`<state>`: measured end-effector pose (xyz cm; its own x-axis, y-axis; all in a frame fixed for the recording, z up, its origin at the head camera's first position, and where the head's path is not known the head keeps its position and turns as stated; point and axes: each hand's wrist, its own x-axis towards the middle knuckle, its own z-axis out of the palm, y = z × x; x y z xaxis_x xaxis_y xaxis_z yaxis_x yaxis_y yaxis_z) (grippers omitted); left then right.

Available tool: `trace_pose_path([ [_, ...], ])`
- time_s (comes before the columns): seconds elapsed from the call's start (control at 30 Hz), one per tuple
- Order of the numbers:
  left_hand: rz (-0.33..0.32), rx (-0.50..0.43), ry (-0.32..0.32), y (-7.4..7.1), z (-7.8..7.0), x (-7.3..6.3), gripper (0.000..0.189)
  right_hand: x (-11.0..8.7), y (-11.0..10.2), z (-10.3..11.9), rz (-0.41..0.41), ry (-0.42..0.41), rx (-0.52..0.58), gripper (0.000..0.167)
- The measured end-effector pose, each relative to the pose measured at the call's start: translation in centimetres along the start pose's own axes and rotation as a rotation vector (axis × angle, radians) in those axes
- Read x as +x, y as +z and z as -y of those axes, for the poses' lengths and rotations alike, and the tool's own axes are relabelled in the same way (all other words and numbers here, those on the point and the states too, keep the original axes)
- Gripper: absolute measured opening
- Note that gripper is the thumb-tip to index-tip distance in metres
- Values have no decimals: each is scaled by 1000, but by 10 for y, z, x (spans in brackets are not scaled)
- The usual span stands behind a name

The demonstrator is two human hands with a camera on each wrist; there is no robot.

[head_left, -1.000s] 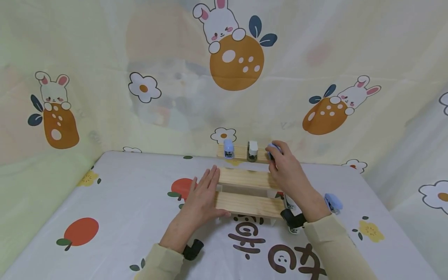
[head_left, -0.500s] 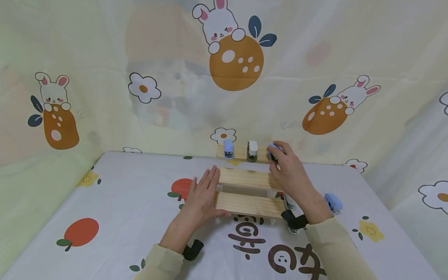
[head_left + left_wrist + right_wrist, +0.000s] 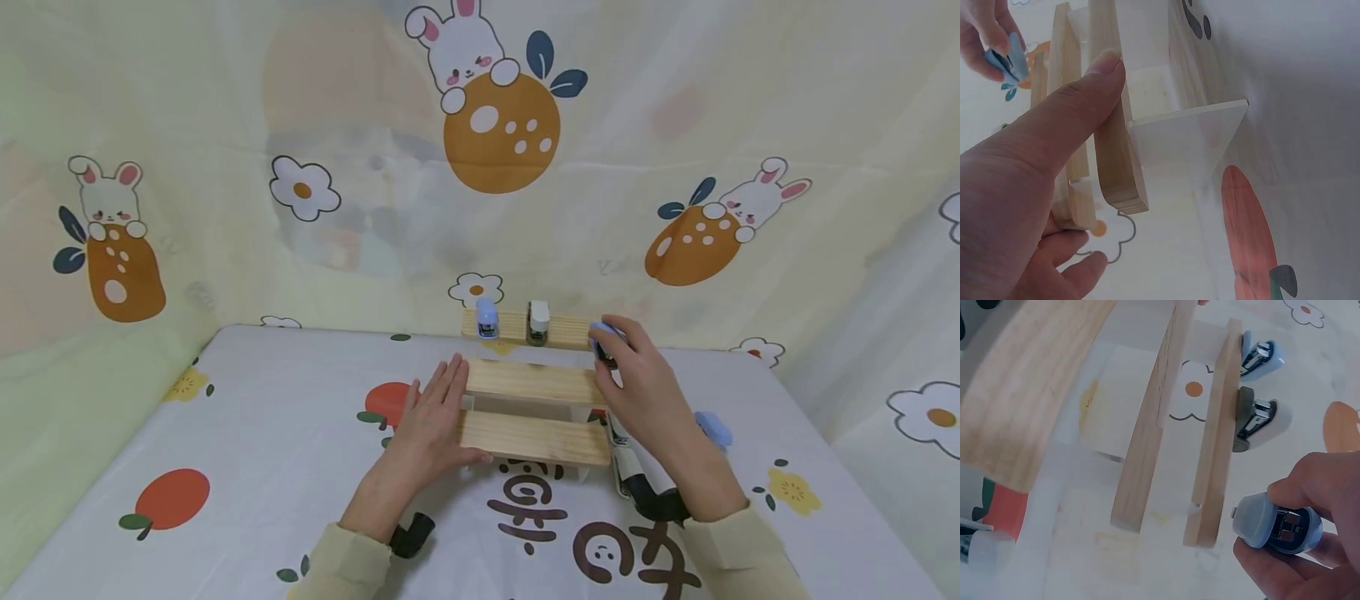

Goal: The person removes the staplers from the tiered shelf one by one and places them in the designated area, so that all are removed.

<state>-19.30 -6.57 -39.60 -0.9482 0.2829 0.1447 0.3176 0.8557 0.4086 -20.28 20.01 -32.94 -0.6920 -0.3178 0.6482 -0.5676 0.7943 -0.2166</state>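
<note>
My left hand (image 3: 426, 435) rests against the left end of a tiered wooden stand (image 3: 536, 437), fingers straight. In the left wrist view its thumb lies across the front plank (image 3: 1107, 119). Between thumb and fingers, my right hand (image 3: 648, 396) holds a small blue stapler (image 3: 1257, 519) just off the right end of the back plank (image 3: 566, 329), apart from the wood in the right wrist view. On that back plank stand another blue stapler (image 3: 487, 319) at the left and a white stapler (image 3: 537, 322) near the middle.
Beside the stand's right end lies a white stapler (image 3: 618, 433), partly hidden by my right arm. A blue stapler (image 3: 714, 428) sits farther right on the printed tablecloth (image 3: 262, 433). A patterned curtain (image 3: 360, 108) hangs close behind the stand.
My right hand has moved right and slightly toward me, taking the blue stapler from over the back plank to beyond its right end. The left hand stays on the stand.
</note>
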Motion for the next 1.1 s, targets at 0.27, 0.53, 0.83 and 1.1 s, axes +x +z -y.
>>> trace_pose_path([
  [0.27,-13,-4,4,1,1,-1,129,-18,-11,4,-28,8,-11,39],
  [0.53,-1,0,-7,0,0,0,129,-38,-22,8,20,86,-50,42],
  [0.83,1,11,-4,0,0,0,129,-58,-26,8,44,195,-76,36],
  [1.1,3,13,-5,0,0,1,129,-74,-25,4,78,327,-86,31],
])
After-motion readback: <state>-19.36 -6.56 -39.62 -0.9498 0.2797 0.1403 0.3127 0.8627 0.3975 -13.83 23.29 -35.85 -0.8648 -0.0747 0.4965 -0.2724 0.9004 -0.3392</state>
